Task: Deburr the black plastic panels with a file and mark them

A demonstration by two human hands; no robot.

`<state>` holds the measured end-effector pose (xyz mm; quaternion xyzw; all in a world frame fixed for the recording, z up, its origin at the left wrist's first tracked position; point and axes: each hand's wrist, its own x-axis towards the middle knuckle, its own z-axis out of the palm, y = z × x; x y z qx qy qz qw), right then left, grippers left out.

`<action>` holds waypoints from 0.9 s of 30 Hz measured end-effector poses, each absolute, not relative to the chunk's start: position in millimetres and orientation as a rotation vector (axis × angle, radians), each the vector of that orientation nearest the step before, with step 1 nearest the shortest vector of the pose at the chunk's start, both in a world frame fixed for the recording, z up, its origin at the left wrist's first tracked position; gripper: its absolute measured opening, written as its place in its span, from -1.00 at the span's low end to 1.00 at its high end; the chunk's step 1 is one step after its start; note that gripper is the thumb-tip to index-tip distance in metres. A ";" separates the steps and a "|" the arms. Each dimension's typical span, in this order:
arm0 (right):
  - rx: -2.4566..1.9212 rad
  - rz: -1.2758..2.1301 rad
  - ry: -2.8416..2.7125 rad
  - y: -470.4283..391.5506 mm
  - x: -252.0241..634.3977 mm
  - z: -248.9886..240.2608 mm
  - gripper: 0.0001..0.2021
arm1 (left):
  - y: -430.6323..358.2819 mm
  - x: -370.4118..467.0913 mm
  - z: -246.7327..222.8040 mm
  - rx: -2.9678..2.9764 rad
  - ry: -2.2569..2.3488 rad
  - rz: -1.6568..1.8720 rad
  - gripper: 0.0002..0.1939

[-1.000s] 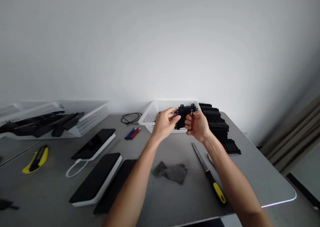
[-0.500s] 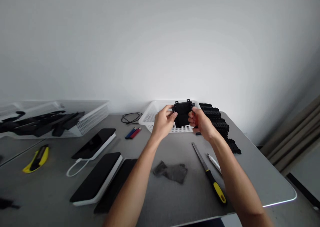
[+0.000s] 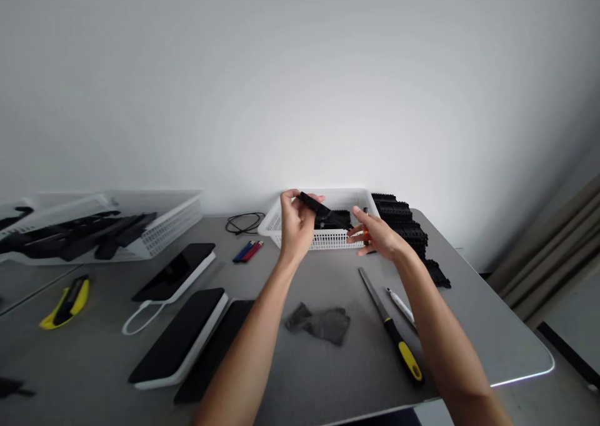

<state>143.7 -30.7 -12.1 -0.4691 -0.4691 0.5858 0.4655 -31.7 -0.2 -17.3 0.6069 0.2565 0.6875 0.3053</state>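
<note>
My left hand [image 3: 296,223] is closed on a flat black plastic part [image 3: 316,205], now tilted so its thin edge shows. It is held above the near side of a white plastic basket [image 3: 323,240], where more black parts [image 3: 340,218] lie. My right hand [image 3: 379,233] is at the basket's right front corner, apart from the held part. A slim orange-and-black tool [image 3: 366,231] sits upright between its thumb and loosely spread fingers; its exact kind is hidden.
Black ridged parts [image 3: 404,226] are piled on the right. A yellow-handled file [image 3: 394,332], a white pen [image 3: 400,306] and dark crumpled cloth [image 3: 321,323] lie nearer. Two lighters [image 3: 248,251], power banks [image 3: 180,335], a yellow cutter [image 3: 68,302] and another basket [image 3: 173,223] are left.
The black part has turned from face-on to edge-on and moved left in my left hand. My right hand has let go of its edge, and its fingers have spread.
</note>
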 end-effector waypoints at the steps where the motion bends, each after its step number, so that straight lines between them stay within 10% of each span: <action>1: -1.111 1.463 -1.160 -30.8 142.7 -12.2 -0.53 | -0.5 -30.9 -17.1 1.590 0.638 1.808 -0.71; 27: -0.985 0.819 -1.168 -32.2 155.5 -13.6 -0.56 | 3.5 -40.1 -18.0 1.449 0.680 1.517 -0.50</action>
